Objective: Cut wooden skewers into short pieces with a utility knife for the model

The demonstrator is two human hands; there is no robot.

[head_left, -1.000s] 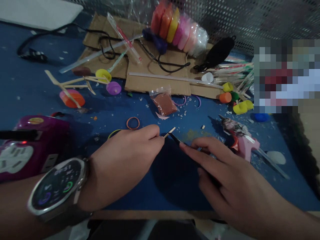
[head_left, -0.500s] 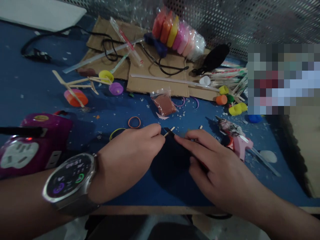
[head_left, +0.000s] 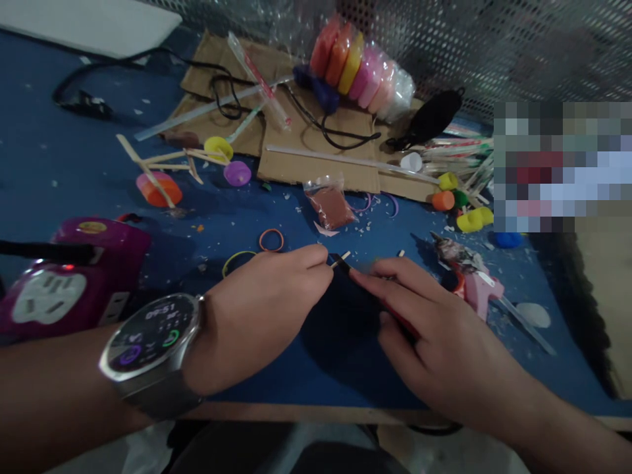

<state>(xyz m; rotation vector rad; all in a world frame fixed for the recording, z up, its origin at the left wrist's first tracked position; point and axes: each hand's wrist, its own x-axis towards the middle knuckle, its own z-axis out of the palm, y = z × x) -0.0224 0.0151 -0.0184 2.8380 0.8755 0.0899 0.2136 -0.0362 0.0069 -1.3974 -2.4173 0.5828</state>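
Note:
My left hand (head_left: 269,299), with a watch on its wrist, is closed with fingers pinched around a thin wooden stick (head_left: 346,255). The stick's pale tip pokes out to the right of the fingers. A red-handled knife (head_left: 407,325) is gripped in my right hand (head_left: 439,329), the index finger stretched along it. Its dark blade lies across the stick close to my left fingertips. Most of the handle is hidden under the right fingers. Just behind my left hand are an orange rubber band (head_left: 271,230) and a yellow-green band (head_left: 228,265).
A pink glue gun (head_left: 478,289) lies right of my right hand. A purple power socket (head_left: 106,253) stands at left. Farther back are a stick frame on a clay wheel (head_left: 157,191), a bag of brown clay (head_left: 332,207), cardboard (head_left: 320,168) and packed coloured clay (head_left: 363,69).
The whole view has shifted slightly, so things sit a little farther right. Both hands keep their hold on the stick and the knife, with little visible movement.

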